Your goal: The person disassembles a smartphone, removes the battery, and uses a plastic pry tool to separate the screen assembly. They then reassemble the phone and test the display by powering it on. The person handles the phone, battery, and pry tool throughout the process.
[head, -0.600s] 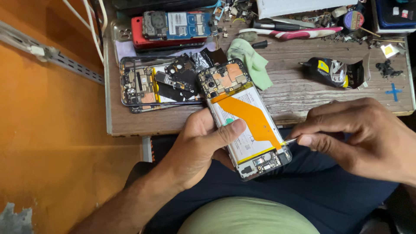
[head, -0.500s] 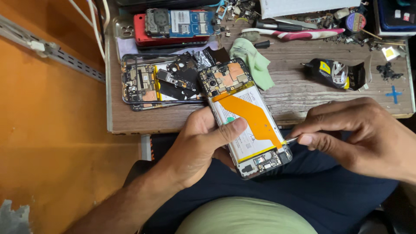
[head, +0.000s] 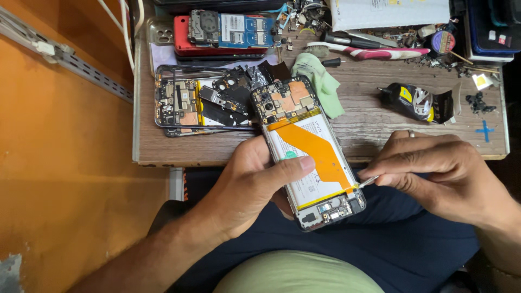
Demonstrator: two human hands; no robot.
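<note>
Opened phone (head: 309,154), back cover off: circuit board at top, white battery crossed by orange flex ribbon. Left hand (head: 252,187) grips it, thumb on the battery, over the wooden worktop (head: 380,116) edge. Right hand (head: 445,176) pinches thin metal tool (head: 369,181), tip at the phone's lower right edge.

Worn wooden table (head: 380,108), glossy orange ribbon (head: 320,154), green cloth (head: 320,81).

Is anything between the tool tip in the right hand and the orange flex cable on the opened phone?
Nothing visible. The right hand holds a thin metal tool with its tip at the lower end of the orange flex cable. The left hand grips the opened phone from the other side.
</note>
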